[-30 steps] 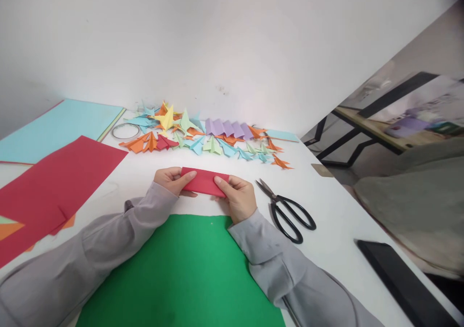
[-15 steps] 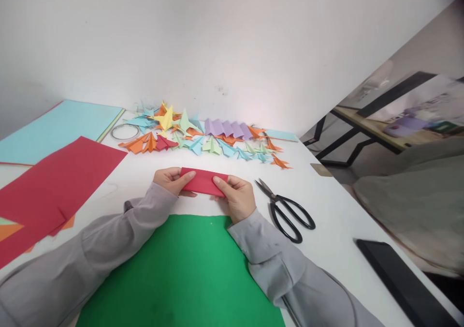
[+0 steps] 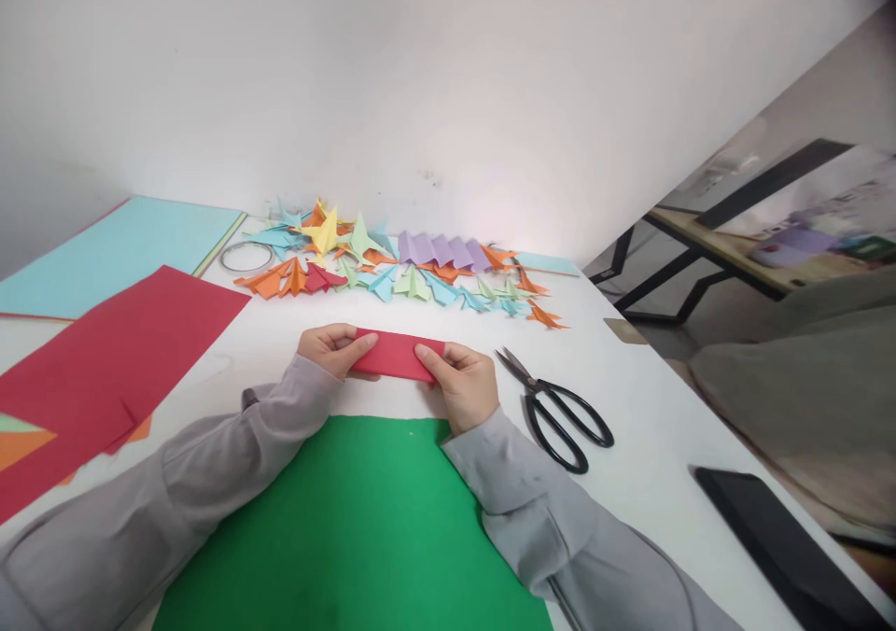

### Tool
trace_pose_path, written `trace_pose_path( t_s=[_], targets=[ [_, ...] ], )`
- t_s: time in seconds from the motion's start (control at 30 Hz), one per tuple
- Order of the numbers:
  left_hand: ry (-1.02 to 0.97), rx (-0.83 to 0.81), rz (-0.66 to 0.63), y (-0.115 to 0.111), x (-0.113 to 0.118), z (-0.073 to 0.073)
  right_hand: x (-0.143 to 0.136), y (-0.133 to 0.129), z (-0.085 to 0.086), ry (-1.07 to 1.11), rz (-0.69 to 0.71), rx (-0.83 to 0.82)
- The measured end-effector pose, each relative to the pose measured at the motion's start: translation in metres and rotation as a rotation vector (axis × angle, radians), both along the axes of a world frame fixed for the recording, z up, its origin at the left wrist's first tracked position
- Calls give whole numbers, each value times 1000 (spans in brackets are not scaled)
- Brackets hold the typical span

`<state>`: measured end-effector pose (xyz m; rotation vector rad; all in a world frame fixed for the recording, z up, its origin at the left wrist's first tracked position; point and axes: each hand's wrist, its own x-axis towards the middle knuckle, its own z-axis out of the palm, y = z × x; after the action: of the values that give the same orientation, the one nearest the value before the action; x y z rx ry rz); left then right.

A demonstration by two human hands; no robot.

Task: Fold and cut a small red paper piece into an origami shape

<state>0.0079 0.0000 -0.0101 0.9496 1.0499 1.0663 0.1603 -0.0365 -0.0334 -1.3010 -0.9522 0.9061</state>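
A small folded strip of red paper is stretched between my two hands, just above the white table. My left hand pinches its left end, thumb on top and fingers behind. The right end is gripped the same way by my right hand. Below the strip, a large green sheet lies flat, partly covered by my forearms. Black-handled scissors rest to the right of my right hand, with their tips pointing away from me.
Folded paper figures in several colours line the wall, with a purple pleated paper among them. At left lie a red sheet, light-blue sheets and a thin ring. A black tablet-like object sits at the right edge.
Both hands keep hold of the red paper in nearly the same place. The whole view has shifted very slightly, so things appear a little further right.
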Motion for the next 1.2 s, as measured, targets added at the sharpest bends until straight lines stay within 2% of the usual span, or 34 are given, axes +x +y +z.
trace_pose_path(
  t_s=[0.13, 0.2, 0.27, 0.3, 0.37, 0.43, 0.5, 0.63, 0.73, 0.83, 1.1, 1.17, 1.2],
  targets=[
    [59, 40, 98, 2, -2, -5, 1, -1, 0, -44, -13, 2],
    [180, 182, 220, 3, -5, -8, 1, -1, 1, -55, -10, -12],
    [388, 479, 314, 1, -9, -9, 1, -1, 1, -86, 8, -30],
    [544, 714, 304, -1, -11, -9, 1, -1, 2, -111, 21, -38],
    [778, 1154, 180, -11, -12, -9, 0, -1, 2, -164, 37, -54],
    [991, 1387, 10, -24, -9, -10, -1, -1, 3, -213, 42, -72],
    [1150, 1414, -79, -36, -4, -15, -1, -1, 4, -259, 54, -91],
    [1267, 1342, -30, -48, 6, -29, -1, -2, 4, -328, 91, -143],
    [1270, 1410, 44, -46, 8, -33, 0, -4, 4, -373, 106, -172],
    [1280, 1462, 63, -43, 6, -30, 0, -5, 5, -406, 107, -203],
    [1240, 1388, 96, -45, 9, -32, 1, -8, 8, -477, 136, -272],
    [1206, 1343, 168, -46, 9, -33, 1, -8, 8, -482, 136, -277],
    [1215, 1363, 114, -45, 9, -33, 1, -8, 9, -480, 133, -278]
  ],
)
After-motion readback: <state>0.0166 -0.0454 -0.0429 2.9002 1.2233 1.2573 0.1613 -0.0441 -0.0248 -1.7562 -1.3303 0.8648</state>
